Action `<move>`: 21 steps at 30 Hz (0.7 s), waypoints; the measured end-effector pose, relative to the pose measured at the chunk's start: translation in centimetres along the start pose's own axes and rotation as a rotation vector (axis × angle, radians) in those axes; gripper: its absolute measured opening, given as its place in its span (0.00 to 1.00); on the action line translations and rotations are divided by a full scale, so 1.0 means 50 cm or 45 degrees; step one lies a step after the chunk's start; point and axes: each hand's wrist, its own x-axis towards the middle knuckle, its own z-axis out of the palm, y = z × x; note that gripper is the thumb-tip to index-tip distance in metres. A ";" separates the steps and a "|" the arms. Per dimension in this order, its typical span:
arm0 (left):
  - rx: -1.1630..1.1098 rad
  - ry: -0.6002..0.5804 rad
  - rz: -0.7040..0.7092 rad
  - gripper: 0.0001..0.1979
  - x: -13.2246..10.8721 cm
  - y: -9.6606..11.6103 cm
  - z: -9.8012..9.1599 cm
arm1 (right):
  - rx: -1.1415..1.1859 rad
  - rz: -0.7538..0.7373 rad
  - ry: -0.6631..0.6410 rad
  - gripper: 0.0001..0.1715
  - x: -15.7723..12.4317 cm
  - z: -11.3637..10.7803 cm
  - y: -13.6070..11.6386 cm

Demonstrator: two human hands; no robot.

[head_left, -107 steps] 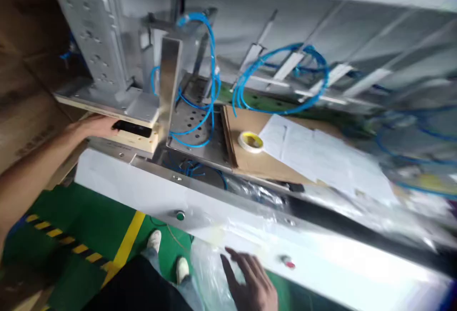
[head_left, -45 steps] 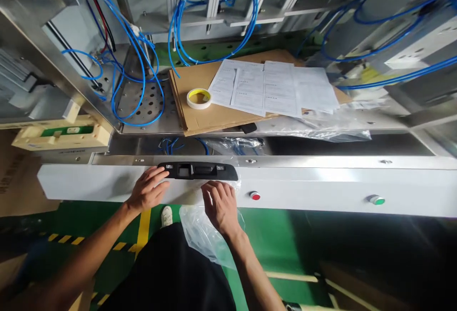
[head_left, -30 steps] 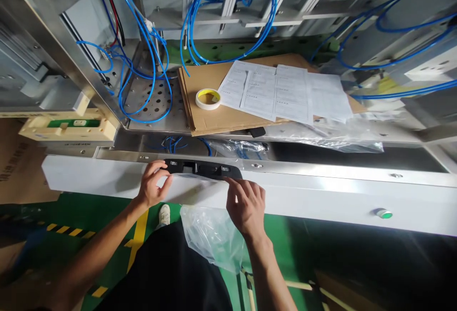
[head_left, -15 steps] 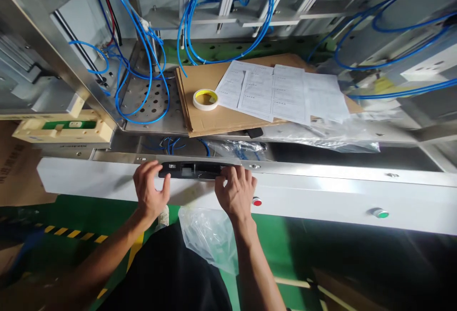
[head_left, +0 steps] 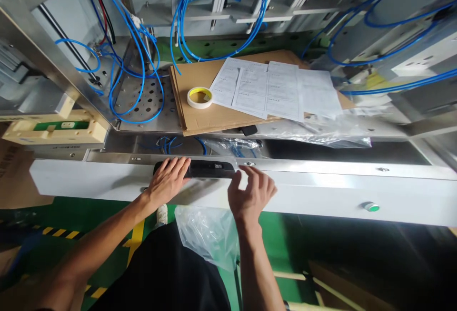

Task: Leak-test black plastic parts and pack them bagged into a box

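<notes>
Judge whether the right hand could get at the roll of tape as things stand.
Likely yes: the roll of tape lies uncovered on the cardboard, and nothing visible blocks the right hand from reaching forward.

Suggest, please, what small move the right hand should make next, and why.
Perhaps bring the right hand onto the right end of the long black plastic-looking part: the left hand covers its left portion, while the right curls beside that end.

- Brightly lit across the printed sheets (head_left: 266,90).
- Glaring along the white front panel (head_left: 314,194), right of centre.
- Shadowed on that panel beside the left hand (head_left: 169,178).
- Nearly black at lower right.
- Stretched and soft toward the edges.
</notes>
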 end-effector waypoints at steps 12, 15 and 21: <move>-0.270 -0.189 0.126 0.22 0.040 -0.029 -0.081 | 0.248 -0.583 -0.448 0.22 -0.011 -0.008 -0.056; -0.309 -0.149 0.193 0.26 0.038 -0.036 -0.086 | 0.317 -0.570 -0.579 0.19 0.009 -0.007 -0.054; -0.501 -0.009 0.275 0.23 -0.029 -0.105 -0.021 | 0.267 -0.614 -0.869 0.16 0.014 -0.013 -0.084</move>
